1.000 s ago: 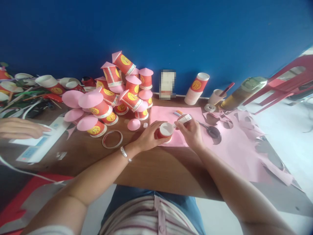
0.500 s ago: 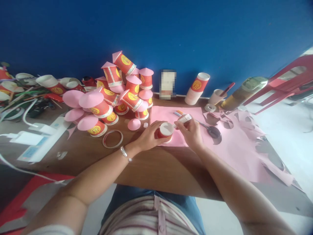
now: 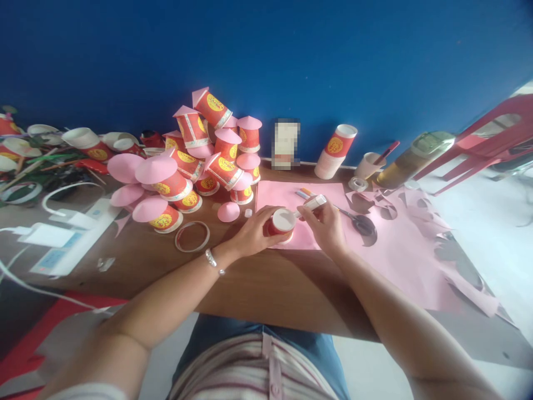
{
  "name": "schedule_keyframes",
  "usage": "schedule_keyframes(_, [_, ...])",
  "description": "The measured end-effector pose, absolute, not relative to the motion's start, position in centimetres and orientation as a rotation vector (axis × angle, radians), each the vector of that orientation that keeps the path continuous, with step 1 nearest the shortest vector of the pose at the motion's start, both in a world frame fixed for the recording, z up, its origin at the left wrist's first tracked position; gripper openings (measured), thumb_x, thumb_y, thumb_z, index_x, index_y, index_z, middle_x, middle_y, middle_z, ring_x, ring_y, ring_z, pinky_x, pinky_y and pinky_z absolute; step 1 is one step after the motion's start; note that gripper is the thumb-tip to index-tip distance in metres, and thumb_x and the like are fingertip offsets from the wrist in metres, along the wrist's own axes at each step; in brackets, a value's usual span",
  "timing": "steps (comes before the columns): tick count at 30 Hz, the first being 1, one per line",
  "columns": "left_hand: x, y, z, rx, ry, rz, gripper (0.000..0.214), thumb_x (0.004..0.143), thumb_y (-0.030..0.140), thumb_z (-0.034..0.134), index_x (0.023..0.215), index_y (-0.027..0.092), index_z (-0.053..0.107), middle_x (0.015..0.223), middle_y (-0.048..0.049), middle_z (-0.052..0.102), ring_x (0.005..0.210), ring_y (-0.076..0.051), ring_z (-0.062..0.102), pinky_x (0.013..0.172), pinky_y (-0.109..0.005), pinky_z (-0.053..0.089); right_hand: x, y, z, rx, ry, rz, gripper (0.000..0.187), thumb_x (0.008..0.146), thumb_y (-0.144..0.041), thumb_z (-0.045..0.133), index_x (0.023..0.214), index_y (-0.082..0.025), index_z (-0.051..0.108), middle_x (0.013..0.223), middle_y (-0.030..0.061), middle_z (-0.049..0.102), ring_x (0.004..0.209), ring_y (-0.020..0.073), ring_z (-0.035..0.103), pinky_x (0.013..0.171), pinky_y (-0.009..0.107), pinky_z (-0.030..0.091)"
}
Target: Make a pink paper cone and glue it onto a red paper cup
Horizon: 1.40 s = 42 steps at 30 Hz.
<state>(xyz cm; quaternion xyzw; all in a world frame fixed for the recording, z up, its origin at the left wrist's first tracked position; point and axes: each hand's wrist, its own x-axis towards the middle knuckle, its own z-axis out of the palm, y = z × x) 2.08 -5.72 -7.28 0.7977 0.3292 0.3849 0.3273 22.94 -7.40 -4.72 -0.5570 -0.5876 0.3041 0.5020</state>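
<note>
My left hand (image 3: pixel 255 232) is wrapped around a red paper cup (image 3: pixel 283 221), which stands bottom-up at the near edge of the pink paper. Pinched in my right hand (image 3: pixel 327 225) is a small white glue bottle (image 3: pixel 317 202), its narrow nozzle pointing left at the rim of the cup's raised bottom. Left of my hands lie a pink paper cone (image 3: pixel 229 211) and a small white cap (image 3: pixel 248 213). Beyond them is a pile of red cups with pink cone roofs (image 3: pixel 166 179).
Black-handled scissors (image 3: pixel 363 224) lie on pink paper (image 3: pixel 400 261) at the right, among scraps. A stack of cups (image 3: pixel 336 150), a tape roll (image 3: pixel 358 184) and a tall bottle (image 3: pixel 410 161) stand at the back. On the left are a tape ring (image 3: pixel 192 224) and a power strip (image 3: pixel 75 239).
</note>
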Motion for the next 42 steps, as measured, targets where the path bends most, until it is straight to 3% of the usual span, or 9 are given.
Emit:
schedule_keyframes(10, [2.0,-5.7,-7.1,2.149,0.844,1.046,0.051,0.083,0.034,0.083,0.128,0.021,0.062,0.125,-0.0122,0.068,0.117,-0.027,0.067,0.104,-0.046,0.055,23.2,-7.0,-5.4,-1.332,-1.350,0.786,0.042,0.082,-0.061,0.076,0.083,-0.023,0.058,0.073,0.0026,0.072,0.067,0.0214,0.068,0.064,0.037,0.055])
schedule_keyframes(17, [1.7,-6.1,-7.1,2.192,0.920,1.159,0.060,0.085,0.035,0.080,0.137,0.021,0.052,0.133,-0.0134,0.066,0.122,-0.028,0.065,0.105,-0.045,0.054,23.7,-6.2,-6.4,-1.243,-1.220,0.929,0.045,0.081,-0.064,0.077,0.081,-0.022,0.060,0.073,0.0032,0.071,0.064,0.0182,0.064,0.065,0.038,0.059])
schedule_keyframes(25, [1.5,-6.0,-7.6,2.209,0.923,1.218,0.053,0.085,0.036,0.079,0.129,0.022,0.053,0.126,-0.0117,0.066,0.116,-0.027,0.066,0.103,-0.044,0.053,23.8,-6.2,-6.3,-1.208,-1.217,0.966,0.043,0.081,-0.062,0.078,0.085,-0.023,0.061,0.076,0.0019,0.069,0.069,0.0192,0.065,0.070,0.040,0.060])
schedule_keyframes(35, [1.3,-5.9,-7.6,2.288,0.940,1.263,0.056,0.086,0.034,0.078,0.134,0.023,0.051,0.131,-0.0130,0.064,0.124,-0.029,0.063,0.109,-0.048,0.050,23.8,-6.0,-6.2,-1.172,-1.144,1.068,0.048,0.073,-0.064,0.084,0.089,-0.024,0.065,0.075,-0.0001,0.070,0.067,0.0181,0.066,0.071,0.041,0.062])
schedule_keyframes(42, [1.5,-6.1,-7.3,2.290,0.863,1.093,0.055,0.086,0.034,0.079,0.133,0.022,0.053,0.130,-0.0131,0.066,0.121,-0.028,0.065,0.106,-0.046,0.053,23.6,-6.5,-5.6,-1.127,-1.187,1.027,0.045,0.080,-0.063,0.080,0.082,-0.022,0.061,0.074,0.0005,0.068,0.066,0.0171,0.064,0.069,0.038,0.060])
